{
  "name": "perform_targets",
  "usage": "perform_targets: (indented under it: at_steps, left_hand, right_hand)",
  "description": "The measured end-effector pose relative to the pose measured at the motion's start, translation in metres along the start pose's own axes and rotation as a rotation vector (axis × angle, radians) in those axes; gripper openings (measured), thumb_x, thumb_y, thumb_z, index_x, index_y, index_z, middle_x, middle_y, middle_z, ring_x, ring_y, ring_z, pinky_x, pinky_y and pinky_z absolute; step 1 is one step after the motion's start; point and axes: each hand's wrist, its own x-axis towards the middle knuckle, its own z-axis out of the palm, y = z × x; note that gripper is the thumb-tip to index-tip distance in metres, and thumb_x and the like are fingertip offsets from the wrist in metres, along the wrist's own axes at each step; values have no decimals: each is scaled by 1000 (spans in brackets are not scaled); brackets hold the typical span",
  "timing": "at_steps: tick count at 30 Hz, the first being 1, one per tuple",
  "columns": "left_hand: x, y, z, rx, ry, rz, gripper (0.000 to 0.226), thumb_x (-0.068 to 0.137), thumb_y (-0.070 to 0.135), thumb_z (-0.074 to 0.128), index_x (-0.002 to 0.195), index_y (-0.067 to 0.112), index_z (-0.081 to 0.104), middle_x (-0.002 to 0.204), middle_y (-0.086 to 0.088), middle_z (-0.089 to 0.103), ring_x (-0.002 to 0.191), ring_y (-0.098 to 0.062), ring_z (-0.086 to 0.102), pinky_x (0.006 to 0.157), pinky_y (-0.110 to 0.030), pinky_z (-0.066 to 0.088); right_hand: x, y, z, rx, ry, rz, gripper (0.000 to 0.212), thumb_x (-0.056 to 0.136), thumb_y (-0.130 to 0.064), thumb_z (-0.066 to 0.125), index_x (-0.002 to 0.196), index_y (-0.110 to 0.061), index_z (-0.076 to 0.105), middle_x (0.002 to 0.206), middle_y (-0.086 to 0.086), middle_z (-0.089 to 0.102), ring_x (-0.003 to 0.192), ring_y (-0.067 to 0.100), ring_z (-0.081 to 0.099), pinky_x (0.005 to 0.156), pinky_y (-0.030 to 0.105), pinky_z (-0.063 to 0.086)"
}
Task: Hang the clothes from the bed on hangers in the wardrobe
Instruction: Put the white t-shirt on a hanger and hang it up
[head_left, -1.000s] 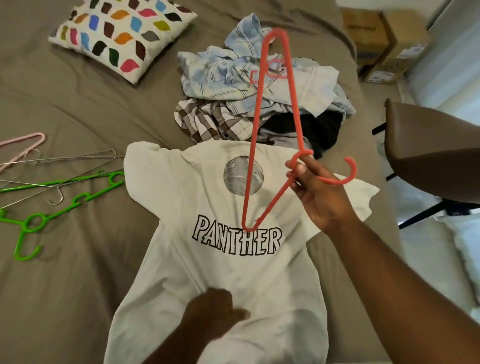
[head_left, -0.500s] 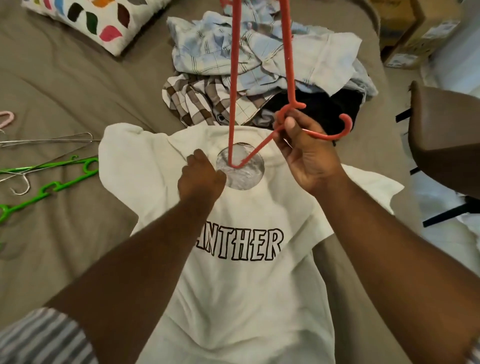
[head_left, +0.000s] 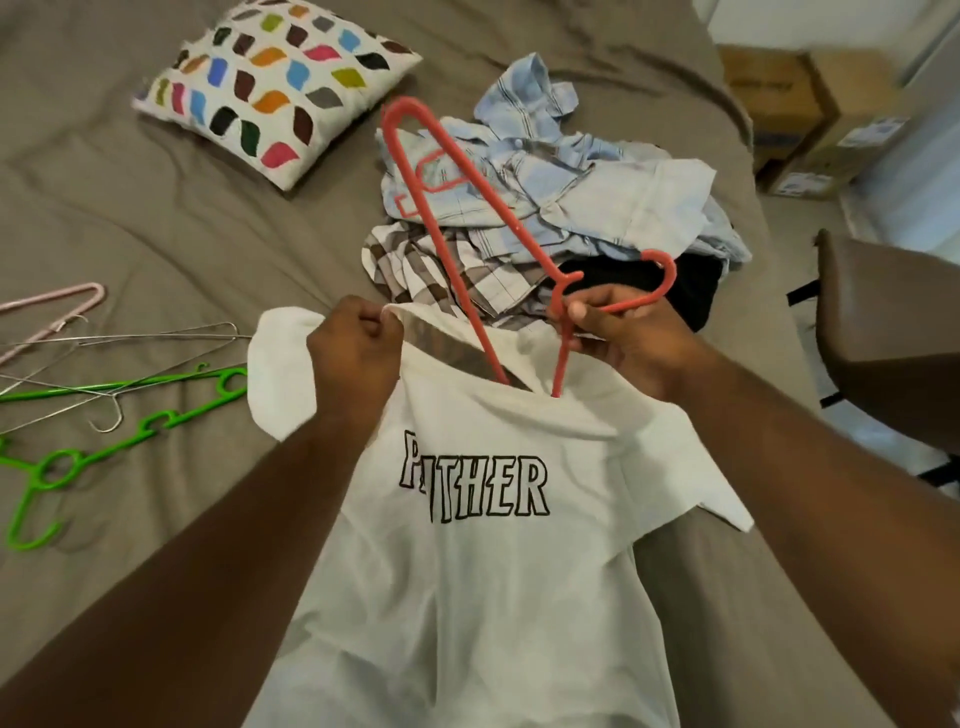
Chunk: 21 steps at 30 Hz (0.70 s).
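Note:
A white T-shirt (head_left: 493, 571) with black outlined lettering lies on the brown bed (head_left: 156, 234). My left hand (head_left: 356, 343) pinches the shirt's collar and lifts it open. My right hand (head_left: 623, 332) grips a red plastic hanger (head_left: 447, 208) just below its hook. One end of the hanger goes down into the neck opening and is hidden there; the other end points up and away. Behind the shirt sits a pile of clothes (head_left: 545, 208): light blue checked shirts, a brown checked one and something black.
Green plastic hangers (head_left: 119, 431), wire hangers (head_left: 130, 340) and a pink hanger (head_left: 57, 306) lie on the bed at left. A white pillow with coloured patches (head_left: 275, 78) sits at the back. A brown chair (head_left: 893, 322) and cardboard boxes (head_left: 810, 114) stand right of the bed.
My left hand moved from the shirt's chest to the collar and lifted it open. My right hand lowered the hanger's near end into the neck opening.

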Motion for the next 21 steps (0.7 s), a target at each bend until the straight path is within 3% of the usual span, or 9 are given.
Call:
perform_targets:
  at_steps: [1,5,7,10,13,16,18,21]
  left_hand:
    - [6,-2,-5,-24,-8,-21,17,92,31,61,87,15,65,70,3,70,64,-16,69,70,-37,60]
    - [24,1,-17,20,-42,-5,17,92,27,57,84,14,65,62,1,71,45,2,60,61,-26,55]
    - [35,3,-19,28,-65,-55,16,91,21,56,85,11,68,63,-3,71,43,0,60,54,-22,55]
    - [47,2,-21,-11,-123,-127,14,89,17,58,83,11,69,61,-5,70,49,-13,67,54,-33,60]
    - [47,2,-19,2,-158,-102,14,91,15,58,86,8,69,68,-12,72,44,-5,63,50,-25,57]
    - [40,14,-12,18,-217,47,15,93,16,61,86,5,69,69,-11,72,45,-3,60,49,-13,48]
    - [34,23,-6,14,-228,143,14,92,19,63,86,7,68,71,-9,72,56,-8,63,56,-15,47]
    - [29,32,-4,-37,-175,167,17,87,28,62,86,12,69,73,-4,72,71,-19,69,77,-29,54]
  right_hand:
    - [0,-4,-6,-45,-9,18,19,82,-16,72,97,-7,68,108,15,72,99,27,66,79,30,58]
    - [6,-15,-19,-372,-60,83,9,84,-10,78,90,-6,72,104,21,75,94,31,69,83,44,56]
    - [11,-20,-20,-512,-67,97,9,83,-8,80,88,-5,74,96,20,76,85,26,71,80,40,59]
    - [17,-26,-23,-668,-79,90,11,80,-6,82,88,-3,76,83,7,77,75,13,70,71,29,57]
    - [18,-24,-23,-790,-118,126,11,80,-4,83,90,-5,77,80,2,77,72,11,68,68,26,58]
    - [20,-20,-17,-916,-209,205,10,78,-9,85,85,-8,78,75,5,75,68,14,65,62,27,58]
    - [24,-14,-10,-897,-190,184,17,78,-11,86,87,-3,73,78,14,73,70,18,66,67,32,59]
    - [32,-2,6,-624,-49,60,18,90,-7,74,97,5,63,86,23,67,76,24,69,74,35,62]
